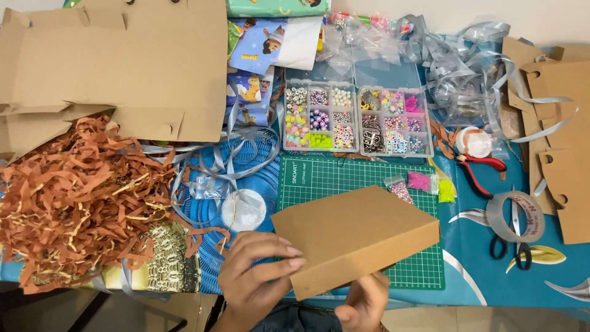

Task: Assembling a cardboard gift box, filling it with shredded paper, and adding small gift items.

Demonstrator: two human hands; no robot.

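Both hands (307, 286) grip plain brown cardboard box (356, 237).

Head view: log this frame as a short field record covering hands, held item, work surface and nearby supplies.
held item: flat brown cardboard box, tilted above the mat
left hand: left hand grips the box's near left corner, fingers on top
right hand: right hand supports the box from below, mostly hidden
work surface: green cutting mat on a blue patterned table cover
behind mat: two clear bead organisers
left side: heap of brown shredded paper
right side: red-handled pliers, tape roll, scissors
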